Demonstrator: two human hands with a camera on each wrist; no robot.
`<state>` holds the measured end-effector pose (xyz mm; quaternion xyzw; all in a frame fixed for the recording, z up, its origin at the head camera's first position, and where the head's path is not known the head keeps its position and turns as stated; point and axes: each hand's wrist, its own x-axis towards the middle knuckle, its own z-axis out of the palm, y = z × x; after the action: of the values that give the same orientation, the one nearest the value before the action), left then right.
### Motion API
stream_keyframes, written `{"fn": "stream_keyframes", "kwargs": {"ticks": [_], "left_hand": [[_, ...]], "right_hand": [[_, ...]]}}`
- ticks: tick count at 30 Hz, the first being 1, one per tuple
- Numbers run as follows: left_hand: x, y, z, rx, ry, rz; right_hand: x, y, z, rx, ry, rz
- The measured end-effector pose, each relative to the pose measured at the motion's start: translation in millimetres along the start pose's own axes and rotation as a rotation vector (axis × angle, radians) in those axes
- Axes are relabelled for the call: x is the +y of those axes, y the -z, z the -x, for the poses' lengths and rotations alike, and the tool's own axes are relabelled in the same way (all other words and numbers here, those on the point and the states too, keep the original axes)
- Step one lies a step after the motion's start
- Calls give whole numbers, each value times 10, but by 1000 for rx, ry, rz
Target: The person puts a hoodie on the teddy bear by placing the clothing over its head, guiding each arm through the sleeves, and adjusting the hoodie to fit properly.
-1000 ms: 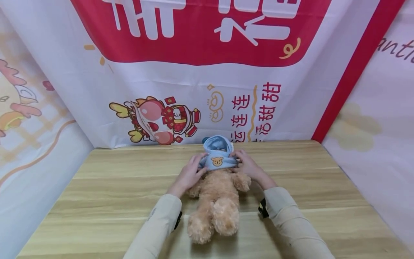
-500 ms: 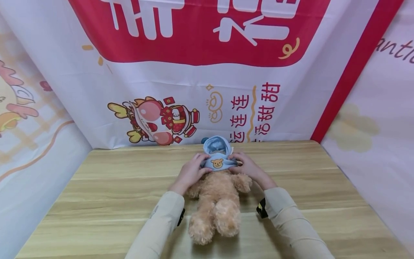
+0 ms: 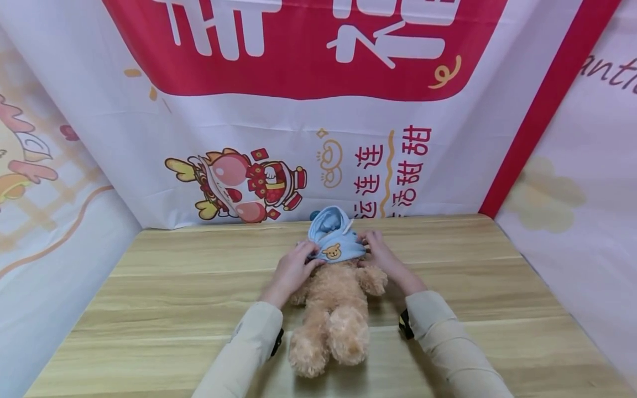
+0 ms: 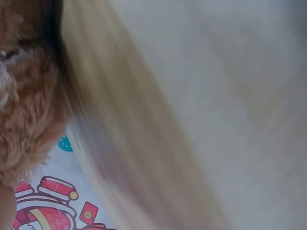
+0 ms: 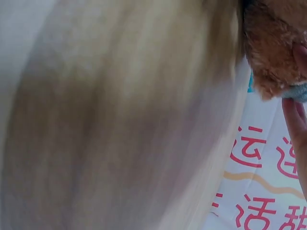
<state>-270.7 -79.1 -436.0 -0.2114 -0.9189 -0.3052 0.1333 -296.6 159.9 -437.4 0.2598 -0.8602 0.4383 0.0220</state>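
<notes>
A light-brown plush toy [image 3: 334,287] lies on the table with its feet toward me. A small light-blue hoodie [image 3: 350,246] with a bear-face patch covers its top end, bunched above the arms; the toy's head is hidden. My left hand [image 3: 292,272] grips the hoodie's left lower edge, thumb on the front beside the patch. On the opposite side my right hand [image 3: 387,258] holds the hoodie's right edge with bent fingers. Brown fur [image 4: 29,110] fills the left side of the left wrist view. In the right wrist view, fingertips meet blue-grey cloth [image 5: 296,93] under the fur.
The wooden table [image 3: 174,287] extends to both sides. A printed white-and-red cloth backdrop [image 3: 124,138] hangs behind its far edge, with further printed cloths at left and right. A small teal round thing [image 3: 314,215] shows beside the hood.
The hoodie has twisted slightly, its hood and patch shifting a little left and tilting, and a white cord end now shows by the hood. The right fingers have shifted along the right edge.
</notes>
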Motion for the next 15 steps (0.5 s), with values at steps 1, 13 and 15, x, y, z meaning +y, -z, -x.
{"fn": "stream_keyframes", "kwargs": {"ticks": [1,13,15], "left_hand": [[0,2,12,2,-8,2],[10,-5,32,-84,-2,-9],[26,-18,27,-66,-12,-22]], "right_hand": [[4,-7,0,8,28,43],[-31,-33,13,-7,103,263],[-47,-51,12,14,80,295]]}}
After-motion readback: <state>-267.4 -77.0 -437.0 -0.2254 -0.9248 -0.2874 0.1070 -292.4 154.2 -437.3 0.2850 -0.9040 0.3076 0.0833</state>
